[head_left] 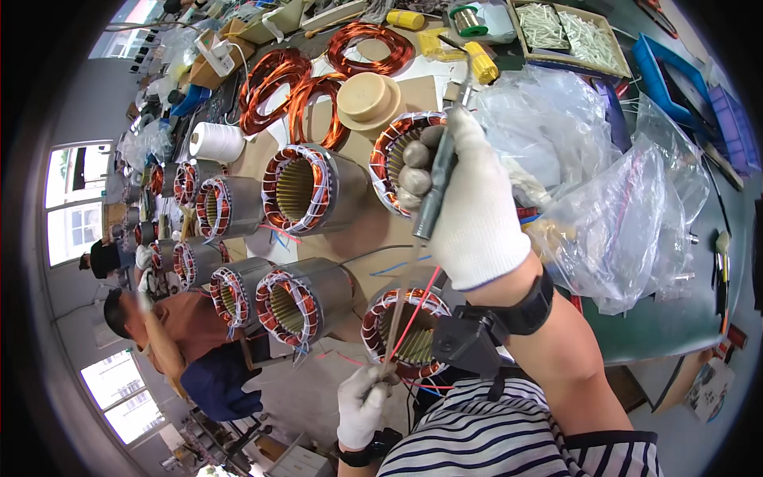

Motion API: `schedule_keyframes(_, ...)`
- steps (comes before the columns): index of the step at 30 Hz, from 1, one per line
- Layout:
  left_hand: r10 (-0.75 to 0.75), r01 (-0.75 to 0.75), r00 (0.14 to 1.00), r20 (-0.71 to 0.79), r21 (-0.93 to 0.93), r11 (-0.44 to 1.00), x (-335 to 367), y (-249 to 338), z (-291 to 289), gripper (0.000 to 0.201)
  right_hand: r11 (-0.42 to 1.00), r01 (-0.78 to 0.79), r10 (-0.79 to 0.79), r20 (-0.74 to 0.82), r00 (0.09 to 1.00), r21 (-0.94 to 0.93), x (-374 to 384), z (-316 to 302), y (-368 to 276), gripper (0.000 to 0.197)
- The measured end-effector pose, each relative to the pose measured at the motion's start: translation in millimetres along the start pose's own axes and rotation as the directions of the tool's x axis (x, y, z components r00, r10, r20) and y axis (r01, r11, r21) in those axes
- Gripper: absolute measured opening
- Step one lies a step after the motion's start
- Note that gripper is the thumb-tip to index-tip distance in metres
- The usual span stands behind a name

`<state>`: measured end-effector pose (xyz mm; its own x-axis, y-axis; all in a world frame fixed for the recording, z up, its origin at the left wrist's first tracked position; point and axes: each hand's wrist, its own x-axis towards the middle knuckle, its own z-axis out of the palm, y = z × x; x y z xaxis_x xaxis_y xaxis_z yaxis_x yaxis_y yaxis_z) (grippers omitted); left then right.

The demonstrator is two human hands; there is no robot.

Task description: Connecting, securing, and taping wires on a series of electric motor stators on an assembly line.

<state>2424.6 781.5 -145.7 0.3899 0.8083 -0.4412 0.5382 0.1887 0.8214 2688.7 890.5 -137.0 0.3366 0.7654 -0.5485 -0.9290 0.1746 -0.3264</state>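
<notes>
My right hand (477,211), in a white glove with greyed fingertips, is closed around a slim tool with a dark grey-green handle (437,195); its thin metal end points away from me. My left hand (362,401), also gloved, pinches a pale brown strand (401,306) that stretches up toward the right hand. A red wire (417,310) runs beside the strand. Behind them lies a motor stator (372,334) with copper windings laced in white cord. Another stator (381,163) is partly hidden by my right hand.
More stators (318,191) stand in rows to the left. Farther back are copper wire coils (369,48), a wooden round block (367,99) and a white thread spool (216,141). Plastic bags (604,215) cover the right side near a blue tray (648,60). A co-worker (187,330) sits at left.
</notes>
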Motion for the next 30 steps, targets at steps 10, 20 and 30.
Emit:
schedule_keyframes(10,-0.034,0.025,0.992,0.124,0.072,0.997,-3,-32,-39,0.034,0.996,0.085,-0.081,-0.202,0.976,0.013,-25,-40,13,0.028)
schedule_keyframes(20,0.093,-0.103,0.901,0.423,0.002,0.995,44,-58,-58,0.051,0.967,0.248,-0.254,-0.297,0.921,-0.058,-18,-44,46,0.032)
schedule_keyframes(30,0.359,-0.490,0.776,0.519,0.136,0.861,67,-59,-57,0.033,0.948,0.261,-0.310,-0.339,0.888,-0.184,-16,-33,51,0.027)
